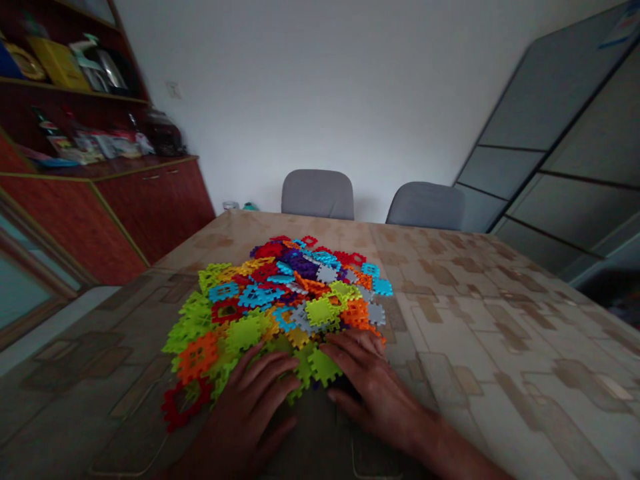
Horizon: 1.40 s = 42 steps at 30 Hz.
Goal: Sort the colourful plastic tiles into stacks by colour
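A heap of flat plastic interlocking tiles (280, 300) in green, red, orange, blue, purple, grey and yellow lies on the table (490, 320). My left hand (250, 407) rests palm down at the near edge of the heap, fingers spread over green and orange tiles. My right hand (370, 380) lies beside it, fingers apart, touching a light green tile (323, 365) and orange tiles at the heap's front right. Neither hand grips a tile.
Two grey chairs (317, 193) (425, 205) stand at the table's far side. A red-brown cabinet (150, 200) with cluttered shelves lines the left wall. Grey panelled doors (560, 167) stand at the right. Small items (239, 206) sit at the far table edge.
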Motion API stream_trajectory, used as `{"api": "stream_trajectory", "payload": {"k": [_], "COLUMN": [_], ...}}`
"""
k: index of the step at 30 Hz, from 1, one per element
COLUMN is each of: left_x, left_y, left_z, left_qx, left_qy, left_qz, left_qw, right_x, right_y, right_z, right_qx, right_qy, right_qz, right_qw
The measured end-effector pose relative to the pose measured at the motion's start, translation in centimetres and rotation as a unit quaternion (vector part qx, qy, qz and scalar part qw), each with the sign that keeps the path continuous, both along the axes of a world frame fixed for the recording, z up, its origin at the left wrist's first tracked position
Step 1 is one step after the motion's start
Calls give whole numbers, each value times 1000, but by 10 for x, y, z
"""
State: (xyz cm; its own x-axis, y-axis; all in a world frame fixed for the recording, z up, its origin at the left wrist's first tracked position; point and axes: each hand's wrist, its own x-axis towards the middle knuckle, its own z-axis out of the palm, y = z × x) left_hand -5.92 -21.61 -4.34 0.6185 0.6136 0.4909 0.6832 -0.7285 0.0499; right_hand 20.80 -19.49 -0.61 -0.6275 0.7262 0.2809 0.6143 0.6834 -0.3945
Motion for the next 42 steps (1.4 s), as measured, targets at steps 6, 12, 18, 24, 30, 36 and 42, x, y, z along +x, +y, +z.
{"api": "stream_trajectory", "payload": {"k": [6, 12, 18, 24, 30, 36, 42], "left_x": [0, 4, 6, 13, 24, 30, 23], "left_y": [-1, 3, 3, 7, 12, 18, 9], "left_z": [-5, -1, 6, 7, 15, 12, 17], "left_qx": [-2, -11, -27, -44, -42, -31, -17], "left_qy": [-1, -10, -49, -45, -34, -47, -65], "left_qz": [-14, -13, 12, 60, 88, 83, 80], "left_qw": [1000, 1000, 998, 996, 995, 995, 995], "right_x": [3, 4, 17, 28, 18, 14, 13], "right_y": [6, 12, 8, -26, -42, -47, -49], "right_z": [-6, -13, 6, 14, -14, -14, -14], "right_qx": [23, 43, 47, -1, 56, 68, -22], "right_qy": [10, 35, 74, 8, -91, -104, -103], "right_qz": [4, 3, -24, 36, 78, 66, 69], "right_qw": [1000, 998, 996, 999, 991, 990, 992]}}
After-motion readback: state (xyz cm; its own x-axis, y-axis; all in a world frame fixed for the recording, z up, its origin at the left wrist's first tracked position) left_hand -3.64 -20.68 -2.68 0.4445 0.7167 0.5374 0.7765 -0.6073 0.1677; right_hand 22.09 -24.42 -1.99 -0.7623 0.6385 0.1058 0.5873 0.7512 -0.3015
